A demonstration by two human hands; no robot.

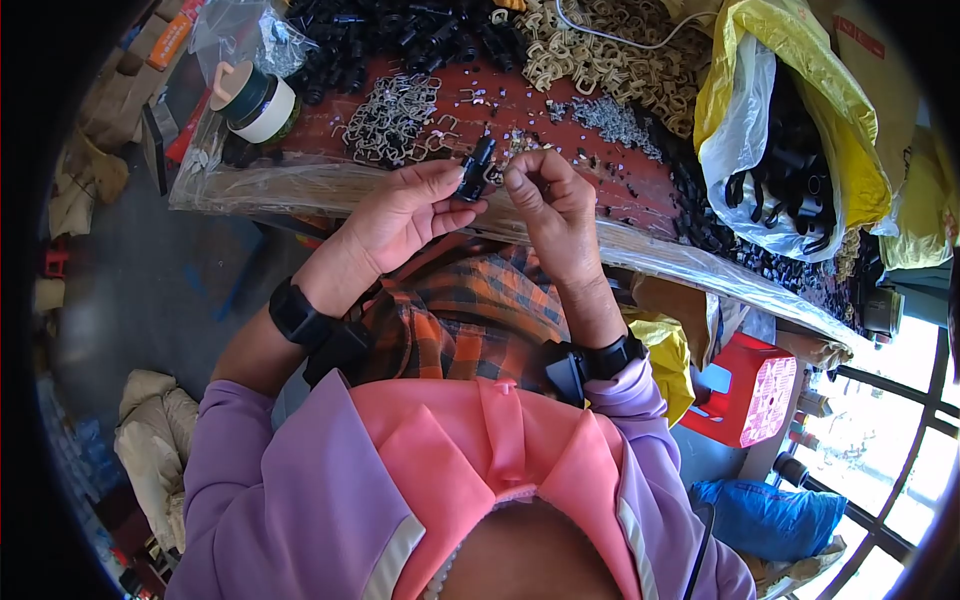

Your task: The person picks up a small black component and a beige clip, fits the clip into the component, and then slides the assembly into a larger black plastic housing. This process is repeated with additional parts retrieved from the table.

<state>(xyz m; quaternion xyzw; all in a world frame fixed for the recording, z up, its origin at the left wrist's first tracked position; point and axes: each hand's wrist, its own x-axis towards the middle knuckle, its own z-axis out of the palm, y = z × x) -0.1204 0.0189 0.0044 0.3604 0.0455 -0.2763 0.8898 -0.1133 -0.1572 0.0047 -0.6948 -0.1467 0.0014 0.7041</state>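
Note:
Between the thumb and fingers of my left hand point(405, 205) is a black plastic pipe connector point(477, 168), tilted with its narrower end pointing away from me. My right hand point(556, 205) is closed in a pinch just right of the connector. At its fingertips shows a small bent piece that looks like a wire clip point(495, 174), close against the connector's side; whether they touch I cannot tell. Beyond my hands lies a heap of silvery wire clips point(395, 115) on the red tabletop point(500, 105).
Black connectors point(420, 40) and beige plastic clips point(610, 55) are heaped at the back. Tiny grey parts point(615, 125) lie to the right. A yellow bag point(715, 100) with black parts stands at right, a lidded cup point(255, 105) at left. Below is a red stool point(755, 390).

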